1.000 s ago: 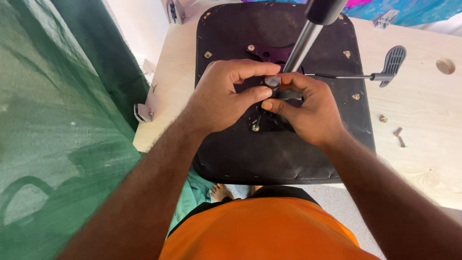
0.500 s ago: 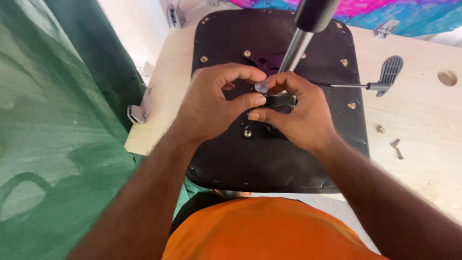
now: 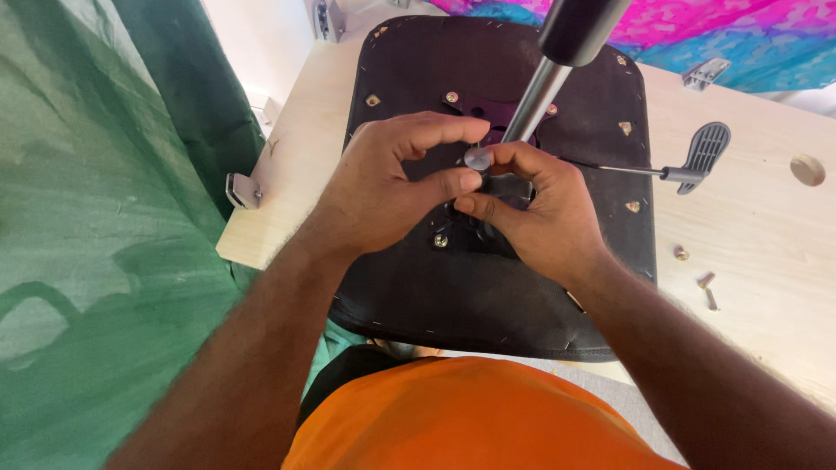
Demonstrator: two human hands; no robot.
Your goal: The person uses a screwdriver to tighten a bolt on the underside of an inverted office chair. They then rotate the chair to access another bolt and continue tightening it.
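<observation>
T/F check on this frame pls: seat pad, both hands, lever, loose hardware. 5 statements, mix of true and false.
1. The black seat pad lies underside up on the light wooden table. True.
2. The left hand and right hand meet at a small round part beside the metal column. True.
3. The lever with the grey paddle sticks out over the pad's left edge. False: it points toward the right edge, its paddle over the table.
4. Loose screws lie on the table right of the pad. True.
5. The right hand grips the paddle. False: it is at the pad's centre, apart from the paddle.
</observation>
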